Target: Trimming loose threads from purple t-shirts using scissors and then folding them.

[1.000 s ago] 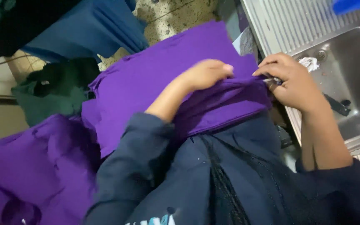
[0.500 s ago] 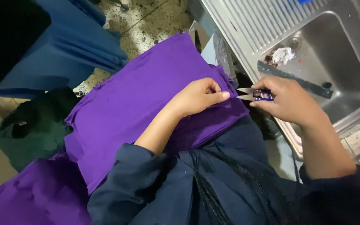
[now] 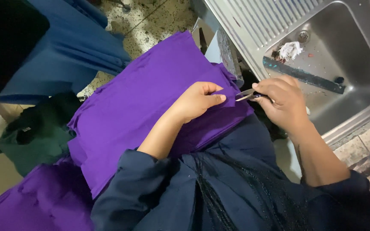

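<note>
1. The left hand [image 3: 195,100] is lying on the purple cloth [image 3: 142,107], its fingers [image 3: 213,99] curled and pressed together, pinching a fold of the cloth's edge between thumb and forefinger.
2. The right hand [image 3: 281,100] is gripping small snips [image 3: 246,95], fingers wrapped tight around the handle; the metal tips are pointing left, just beside the left thumb.
3. The snip blades are standing slightly apart at the cloth's edge; whether they are touching it, I cannot tell.
4. The purple cloth is lying spread over the person's lap, across the dark blue garment [image 3: 236,188].
5. A steel sink [image 3: 347,98] is sitting just beyond the right hand, with a white wad [image 3: 290,50] near its drain.
6. More purple fabric [image 3: 26,201], a green bundle [image 3: 35,132] and blue cloth [image 3: 69,55] are lying to the left.
</note>
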